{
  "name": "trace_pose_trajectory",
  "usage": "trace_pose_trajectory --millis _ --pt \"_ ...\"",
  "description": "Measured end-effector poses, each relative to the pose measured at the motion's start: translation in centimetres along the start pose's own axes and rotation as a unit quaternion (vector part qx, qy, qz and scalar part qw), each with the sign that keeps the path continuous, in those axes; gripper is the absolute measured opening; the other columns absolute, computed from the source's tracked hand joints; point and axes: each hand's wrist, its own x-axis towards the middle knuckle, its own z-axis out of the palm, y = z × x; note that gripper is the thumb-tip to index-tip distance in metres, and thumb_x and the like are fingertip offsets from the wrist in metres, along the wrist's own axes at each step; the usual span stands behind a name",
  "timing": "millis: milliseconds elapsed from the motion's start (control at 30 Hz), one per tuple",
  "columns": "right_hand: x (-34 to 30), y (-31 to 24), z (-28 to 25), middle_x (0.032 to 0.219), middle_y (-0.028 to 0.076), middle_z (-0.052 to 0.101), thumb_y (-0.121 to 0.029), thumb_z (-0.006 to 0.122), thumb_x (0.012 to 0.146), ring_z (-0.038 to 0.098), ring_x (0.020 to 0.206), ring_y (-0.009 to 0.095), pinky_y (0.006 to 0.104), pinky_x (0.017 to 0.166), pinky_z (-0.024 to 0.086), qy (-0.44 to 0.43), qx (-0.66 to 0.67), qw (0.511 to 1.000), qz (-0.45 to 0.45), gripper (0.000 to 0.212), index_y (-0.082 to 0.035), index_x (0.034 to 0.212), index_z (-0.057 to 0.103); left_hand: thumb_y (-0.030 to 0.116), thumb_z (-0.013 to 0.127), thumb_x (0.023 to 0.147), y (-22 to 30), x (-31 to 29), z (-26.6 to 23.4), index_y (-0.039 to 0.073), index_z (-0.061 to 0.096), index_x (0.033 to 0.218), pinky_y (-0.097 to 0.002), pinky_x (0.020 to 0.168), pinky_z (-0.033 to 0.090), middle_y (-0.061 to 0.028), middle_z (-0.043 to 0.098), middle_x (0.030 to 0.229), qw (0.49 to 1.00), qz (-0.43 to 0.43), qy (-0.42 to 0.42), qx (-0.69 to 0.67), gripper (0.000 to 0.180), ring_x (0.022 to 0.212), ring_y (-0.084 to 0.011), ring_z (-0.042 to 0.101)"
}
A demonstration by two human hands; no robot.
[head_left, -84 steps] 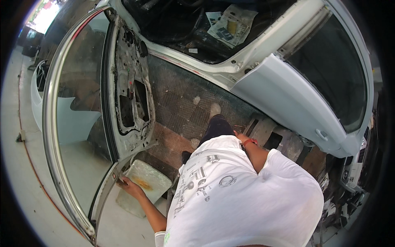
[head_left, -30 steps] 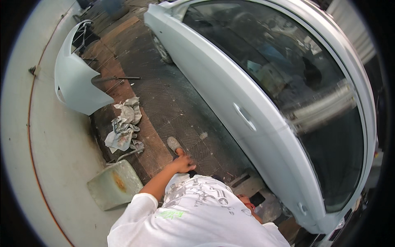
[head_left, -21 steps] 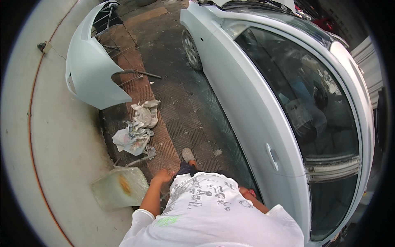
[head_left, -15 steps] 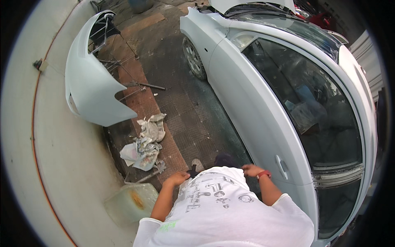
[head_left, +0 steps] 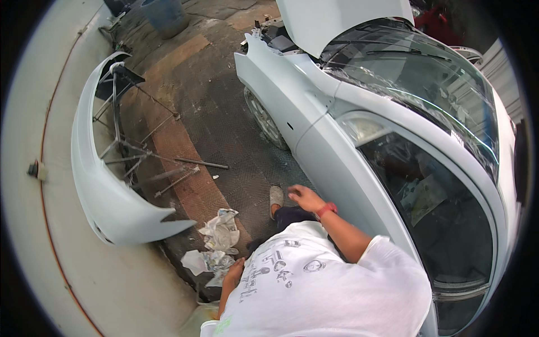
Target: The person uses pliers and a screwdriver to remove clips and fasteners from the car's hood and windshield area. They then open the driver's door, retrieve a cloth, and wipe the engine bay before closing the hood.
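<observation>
My right hand (head_left: 306, 198), with a red band at the wrist, is held out in front of my body near the side of a pale silver-white car (head_left: 359, 185). Its fingers are loosely bent and apart, and I see nothing in them. Down at my left side hangs my left hand (head_left: 234, 272), beside my white shirt and close to crumpled paper sheets (head_left: 222, 229) on the floor. Its fingers look loosely stretched, partly hidden by the shirt, with no held thing visible. Neither hand touches the car.
A white car bumper (head_left: 115, 196) rests on a thin metal stand (head_left: 116, 132) along the left wall. Rods of the stand stick out over the floor. The car's hood (head_left: 342, 22) is raised. A blue barrel (head_left: 164, 17) stands far off, and an orange cable (head_left: 43, 129) runs along the wall.
I have moved forward along the car; its front wheel, raised hood and the bumper appear closer. My right hand has swung forward and inward, while my left has dropped back beside my body.
</observation>
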Motion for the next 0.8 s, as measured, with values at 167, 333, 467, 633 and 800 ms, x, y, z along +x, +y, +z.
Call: trace_pose_trajectory --millis 167,333,467,633,800 --pt "17.9 -14.8 -3.9 0.130 0.018 0.071 -0.031 0.064 0.103 0.068 0.121 0.028 0.0392 0.103 0.052 -0.077 0.051 0.992 -0.091 0.044 -0.003 0.137 0.063 0.046 0.062 0.105 12.6 1.8 -6.7 0.003 0.058 0.147 -0.0440 0.104 0.049 -0.0157 0.063 0.145 0.985 -0.061 0.031 0.156 0.060 0.127 -0.0331 0.062" --pt "30.4 -25.5 -6.6 0.127 0.013 0.072 -0.027 0.061 0.107 0.068 0.120 0.022 0.0363 0.102 0.053 -0.129 0.155 0.968 -0.149 0.041 -0.004 0.140 0.061 0.042 0.054 0.110 23.4 8.0 -9.4 0.010 0.047 0.156 -0.0466 0.102 0.048 -0.0101 0.059 0.148 0.964 -0.087 0.078 -0.239 0.057 0.125 -0.0277 0.062" --pt "38.3 -29.4 -8.3 0.127 0.014 0.072 -0.026 0.063 0.105 0.068 0.120 0.023 0.0368 0.104 0.053 -0.127 0.194 0.963 -0.139 0.042 -0.001 0.139 0.062 0.046 0.052 0.110 33.9 15.4 -13.3 0.013 0.049 0.155 -0.0440 0.101 0.050 -0.0089 0.059 0.149 0.956 -0.079 0.038 -0.280 0.056 0.126 -0.0255 0.059" --pt "51.0 -29.3 -9.3 0.121 0.011 0.073 -0.024 0.061 0.107 0.069 0.111 0.019 0.0334 0.098 0.054 -0.079 0.249 0.965 -0.035 0.039 -0.002 0.138 0.061 0.056 0.050 0.108 47.0 27.1 -20.7 0.009 0.056 0.148 -0.0437 0.104 0.050 -0.0109 0.067 0.136 0.965 -0.089 -0.015 -0.246 0.062 0.123 -0.0272 0.063" --pt "61.8 -29.7 -10.9 0.118 0.009 0.074 -0.026 0.060 0.108 0.069 0.103 0.016 0.0307 0.090 0.055 0.063 0.260 0.960 0.083 0.038 -0.003 0.138 0.062 0.062 0.046 0.108 63.9 37.6 -32.6 0.005 0.051 0.154 -0.0439 0.107 0.046 -0.0150 0.071 0.130 0.998 -0.022 0.002 0.053 0.073 0.125 -0.0278 0.063"
